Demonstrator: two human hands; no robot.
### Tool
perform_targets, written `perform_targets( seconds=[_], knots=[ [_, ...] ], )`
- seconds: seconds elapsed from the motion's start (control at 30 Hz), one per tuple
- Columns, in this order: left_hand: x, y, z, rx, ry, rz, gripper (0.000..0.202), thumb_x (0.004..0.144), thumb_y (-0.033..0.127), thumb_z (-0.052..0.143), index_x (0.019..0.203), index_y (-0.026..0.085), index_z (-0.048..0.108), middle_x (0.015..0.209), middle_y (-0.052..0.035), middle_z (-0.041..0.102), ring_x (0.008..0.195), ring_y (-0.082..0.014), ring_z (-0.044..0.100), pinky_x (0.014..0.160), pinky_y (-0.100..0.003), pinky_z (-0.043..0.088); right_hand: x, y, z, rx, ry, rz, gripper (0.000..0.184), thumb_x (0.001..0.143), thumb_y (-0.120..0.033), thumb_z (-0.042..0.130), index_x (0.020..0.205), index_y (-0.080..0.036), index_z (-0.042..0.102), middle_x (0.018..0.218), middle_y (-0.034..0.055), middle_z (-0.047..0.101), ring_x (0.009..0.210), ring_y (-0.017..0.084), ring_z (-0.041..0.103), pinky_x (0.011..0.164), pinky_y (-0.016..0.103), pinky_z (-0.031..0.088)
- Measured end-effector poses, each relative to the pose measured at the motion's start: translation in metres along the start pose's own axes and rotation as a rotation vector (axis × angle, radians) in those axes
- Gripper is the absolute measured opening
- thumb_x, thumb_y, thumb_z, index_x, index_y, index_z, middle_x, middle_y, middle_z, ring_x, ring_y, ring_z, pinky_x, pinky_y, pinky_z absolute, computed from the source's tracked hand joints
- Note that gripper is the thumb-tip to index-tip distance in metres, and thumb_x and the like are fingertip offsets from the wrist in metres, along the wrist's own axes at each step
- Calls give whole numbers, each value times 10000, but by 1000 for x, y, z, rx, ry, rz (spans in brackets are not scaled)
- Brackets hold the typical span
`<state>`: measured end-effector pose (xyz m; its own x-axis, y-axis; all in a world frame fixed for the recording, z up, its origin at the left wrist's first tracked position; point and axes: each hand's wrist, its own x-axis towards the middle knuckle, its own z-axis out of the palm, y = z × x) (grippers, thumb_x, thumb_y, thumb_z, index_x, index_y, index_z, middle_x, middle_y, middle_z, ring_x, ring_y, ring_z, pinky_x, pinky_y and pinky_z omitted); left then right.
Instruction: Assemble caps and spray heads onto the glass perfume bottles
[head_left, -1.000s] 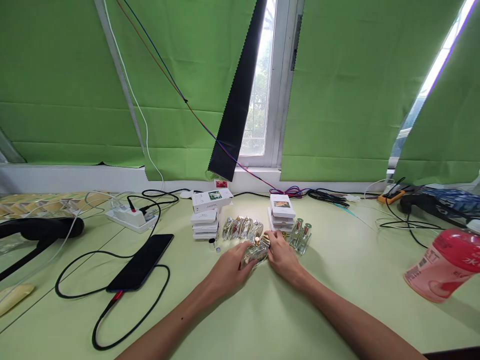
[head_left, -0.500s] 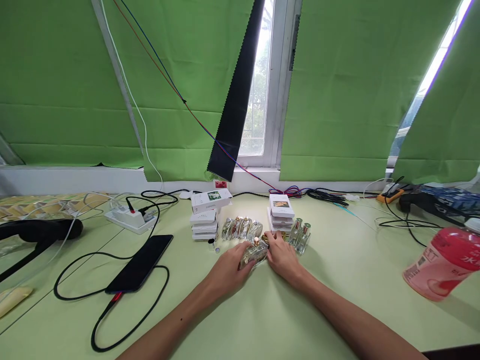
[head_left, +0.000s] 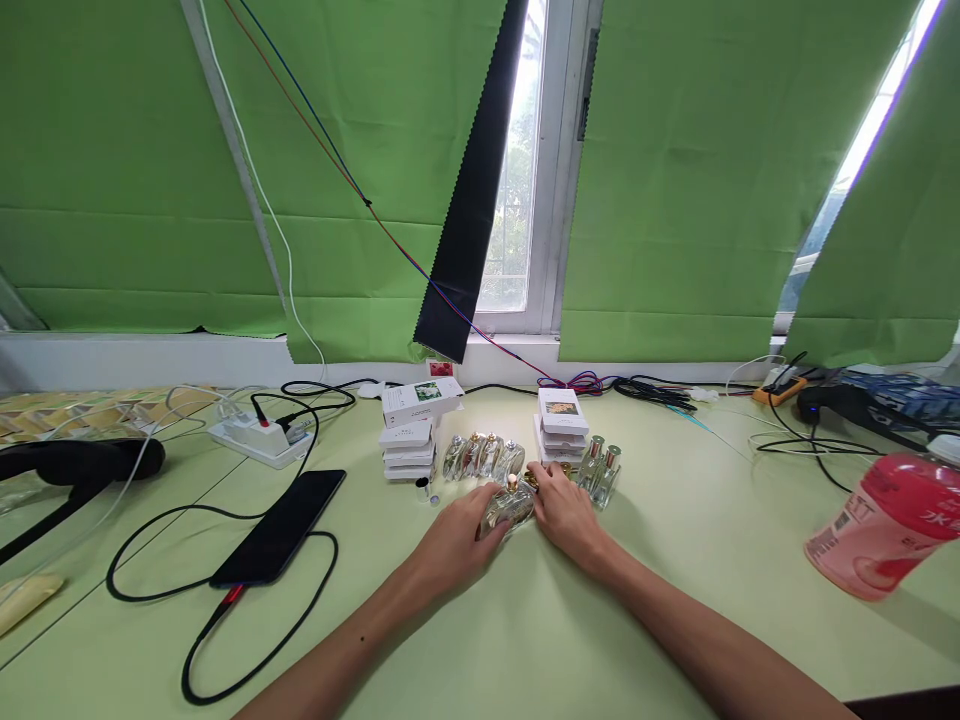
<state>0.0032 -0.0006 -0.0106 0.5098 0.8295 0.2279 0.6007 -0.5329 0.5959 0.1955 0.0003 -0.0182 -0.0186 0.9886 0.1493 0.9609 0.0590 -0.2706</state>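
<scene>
My left hand [head_left: 457,525] is closed around a clear glass perfume bottle [head_left: 506,506], which leans on the table with a pale tip at its top. Close beside it, my right hand [head_left: 564,508] has its fingers curled at a small gold-coloured piece [head_left: 531,480]; the fingers partly hide it, so its exact kind is unclear. Behind my left hand stands a row of several similar glass bottles [head_left: 484,456]. Two slim glass bottles [head_left: 599,470] stand just right of my right hand. A small dark cap [head_left: 422,488] lies left of the row.
White boxes are stacked at the left [head_left: 409,450] and right [head_left: 562,425] of the bottles. A phone [head_left: 281,527] with a black cable lies at left, near a power strip [head_left: 262,440]. A pink bottle [head_left: 874,525] stands at right. Cables run along the wall.
Both hands stay almost in the same place. The view shifts very slightly; the bottle and the gold-coloured piece show no clear change.
</scene>
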Motion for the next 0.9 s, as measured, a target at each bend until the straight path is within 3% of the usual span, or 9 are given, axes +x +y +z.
perform_targets(
  seconds=[0.67, 0.9],
  knots=[
    [0, 0, -1, -8, 4, 13, 297, 918, 331, 548, 1186, 218, 605, 1054, -64, 708, 860, -236, 654, 740, -313, 475, 1, 0, -1, 45, 66, -9, 236, 1049, -287, 454, 1234, -263, 599, 1128, 70, 626, 876, 197, 677, 622, 260, 338],
    [0, 4, -3, 3, -9, -4, 294, 914, 329, 543, 1180, 218, 603, 1070, -61, 705, 823, -221, 645, 709, -304, 458, 1, -2, -2, 83, 148, -13, 231, 1053, -293, 447, 1218, -262, 606, 1068, 55, 627, 814, 174, 669, 603, 253, 341]
  ],
)
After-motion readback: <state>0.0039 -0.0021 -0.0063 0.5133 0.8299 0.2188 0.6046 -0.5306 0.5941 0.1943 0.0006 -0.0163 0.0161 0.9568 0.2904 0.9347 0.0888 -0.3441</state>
